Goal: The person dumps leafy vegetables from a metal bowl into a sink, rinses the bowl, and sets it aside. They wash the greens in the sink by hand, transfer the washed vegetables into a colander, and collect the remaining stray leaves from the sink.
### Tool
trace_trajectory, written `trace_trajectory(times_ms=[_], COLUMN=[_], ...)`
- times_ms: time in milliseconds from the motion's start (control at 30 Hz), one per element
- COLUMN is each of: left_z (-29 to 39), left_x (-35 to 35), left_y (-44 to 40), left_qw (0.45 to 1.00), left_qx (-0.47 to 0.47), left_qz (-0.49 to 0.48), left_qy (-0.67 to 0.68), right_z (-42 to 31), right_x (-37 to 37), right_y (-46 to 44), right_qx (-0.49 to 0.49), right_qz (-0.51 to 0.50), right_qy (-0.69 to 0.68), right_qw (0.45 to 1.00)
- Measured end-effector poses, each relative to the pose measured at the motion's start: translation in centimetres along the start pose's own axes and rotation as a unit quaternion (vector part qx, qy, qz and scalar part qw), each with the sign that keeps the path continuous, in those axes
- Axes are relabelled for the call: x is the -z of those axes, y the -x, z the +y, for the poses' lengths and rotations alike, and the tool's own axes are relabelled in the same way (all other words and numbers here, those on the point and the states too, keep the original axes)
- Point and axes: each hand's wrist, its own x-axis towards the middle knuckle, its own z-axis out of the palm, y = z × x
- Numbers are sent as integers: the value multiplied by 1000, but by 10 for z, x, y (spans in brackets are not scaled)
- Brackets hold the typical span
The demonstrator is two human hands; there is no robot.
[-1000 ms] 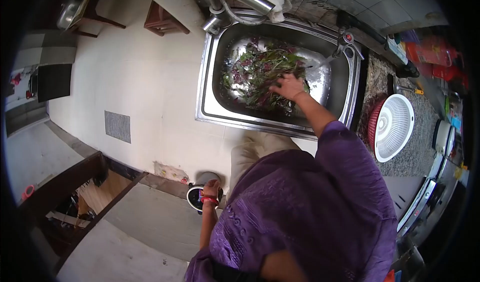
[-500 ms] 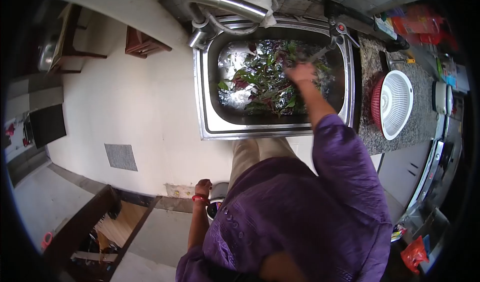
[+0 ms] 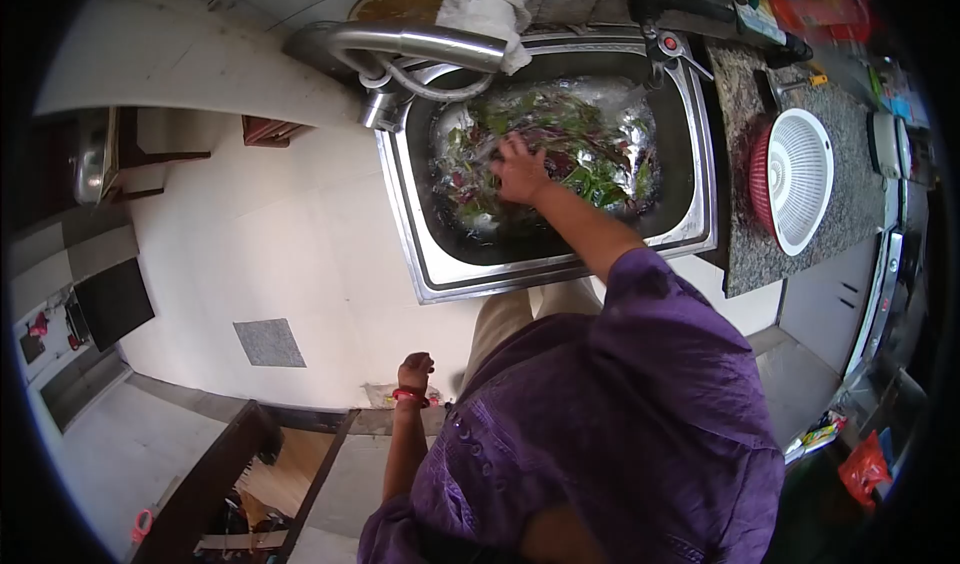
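My right hand [image 3: 521, 171] lies over leafy greens in the steel sink [image 3: 455, 277], its fingers spread and touching the leaves. The green and dark red leaves [image 3: 598, 182] float in water across the basin. Whether any leaf is between my fingers cannot be made out. My left hand [image 3: 415, 371], with a red bangle at the wrist, hangs away from the sink near the floor side, its fingers curled in with nothing visible in them.
A curved steel faucet [image 3: 420, 44] arches over the sink's left back corner, beside a white cloth [image 3: 487, 9]. Right of the sink, a white colander [image 3: 803, 182] in a red one rests on the granite counter [image 3: 745, 264]. A second tap [image 3: 672, 49] stands at the right back corner.
My right hand has swept left through the sink, and the leaves have shifted and spread with the water. My left hand stays low at the side. The view has shifted slightly.
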Motion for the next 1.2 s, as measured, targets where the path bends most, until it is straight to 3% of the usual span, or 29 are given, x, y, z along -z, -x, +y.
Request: trace_trajectory(times_ms=[33, 100, 133, 200, 233, 300, 400, 433, 500, 600, 633, 700, 767, 800, 833, 900, 967, 1033, 1067, 1100, 1133, 1167, 1200], left_z=[10, 35, 57, 111, 143, 194, 258, 268, 282, 296, 297, 302, 305, 306, 315, 324, 319, 310, 301, 294, 297, 292, 294], left_x=[2, -1, -5, -16, -27, -44, -75, -84, -99, -127, -138, -156, -171, -176, -182, -190, -190, -208, -221, -236, -245, -253, -251], left_y=[-3, -10, -7, 6, 18, 33, 50, 48, 43, 28, 19, 3, -13, -22, -26, -52, -101, -128, -131, -129, -119, -123, -120], left_qw=[999, 988, 976, 937, 933, 917, 841, 821, 799, 781, 763, 737, 709, 697, 659, 662, 770, 898, 953, 977, 974, 989, 976], left_qx=[-50, -149, -201, -289, -297, -334, -479, -509, -528, -539, -569, -557, -534, -490, -469, -428, -409, -278, -240, -194, -205, -138, -60], left_qz=[8, 25, 73, 157, 182, 173, 128, 110, 74, 14, -2, -58, -74, -79, -60, -34, -25, 10, -40, -88, -95, -35, -136], left_qy=[-2, 0, -36, -121, -87, -132, -216, -235, -279, -314, -306, -379, -455, -518, -584, -614, -489, -341, -181, -14, 23, 29, 158], right_z=[7, 55, 81, 62, 44, 8, 37, 65, 97, 57, 42, 45, 91, 108, 130, 146, 145, 122, 114, 98, 95, 90, 83], right_x=[5, 23, 15, 24, 26, 7, -16, -13, -4, 1, 2, -25, -43, 7, 18, 11, -13, -42, -43, -46, -54, -65, -71], right_y=[7, 10, 2, 5, 7, 11, 11, 9, 6, 18, 23, 21, -4, 28, 34, 38, 33, 26, 28, 24, 12, 6, 3], right_qx=[105, 42, -39, -125, -169, 22, 274, 223, -12, -63, 8, 181, 185, 102, 56, -114, -248, -185, -142, -167, -56, -72, -86], right_qz=[-1, 26, 77, 80, 81, 55, 122, 193, 147, 107, 42, 130, 195, 128, 140, 110, 93, 98, 41, 14, -32, -64, -93], right_qy=[19, 22, -34, -78, -102, 0, 55, 74, -78, -89, -40, -35, -16, 21, 35, -60, -195, -127, -200, -271, -234, -385, -527], right_qw=[994, 999, 996, 986, 977, 998, 952, 953, 986, 988, 998, 974, 963, 986, 988, 986, 944, 970, 969, 948, 970, 918, 840])
